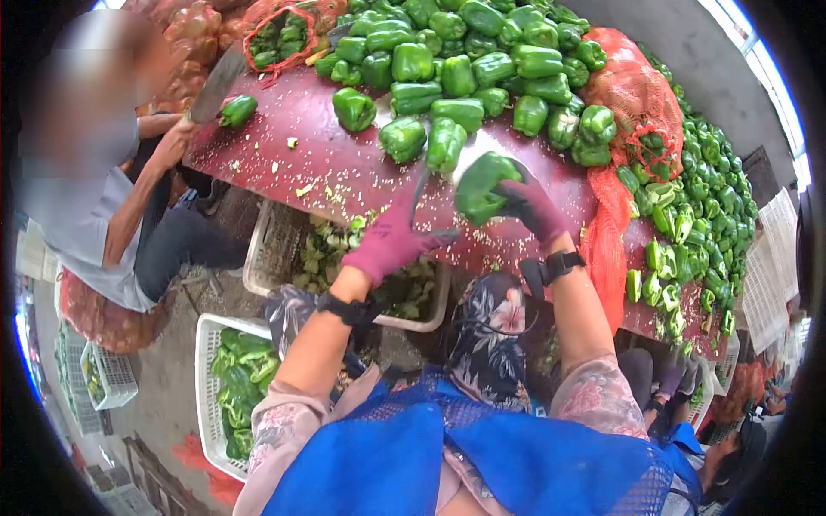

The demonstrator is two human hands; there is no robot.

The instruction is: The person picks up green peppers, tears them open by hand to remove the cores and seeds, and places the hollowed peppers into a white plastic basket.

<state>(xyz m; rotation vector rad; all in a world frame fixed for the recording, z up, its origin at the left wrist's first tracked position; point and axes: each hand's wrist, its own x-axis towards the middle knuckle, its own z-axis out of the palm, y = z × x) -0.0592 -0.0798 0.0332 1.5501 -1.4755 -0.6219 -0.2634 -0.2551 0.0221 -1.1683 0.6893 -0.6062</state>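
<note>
In a purple glove, my right hand (535, 206) grips a green pepper (483, 187) just above the front part of the red table (318, 146). My left hand (400, 232), also gloved, is to the left of that pepper with its fingers spread and nothing in them. Beyond both hands, a large heap of green peppers (460, 76) covers the back of the table. One pepper (445, 144) lies just past my left fingertips. Pale seeds and small scraps are scattered over the tabletop.
At the left, a co-worker (120, 206) holds a broad blade (215, 86) near another pepper (238, 111). Below the table edge stands a crate of scraps (430, 322); a white crate of peppers (205, 378) is lower left. Red net sacks (632, 90) and cut peppers (662, 267) lie right.
</note>
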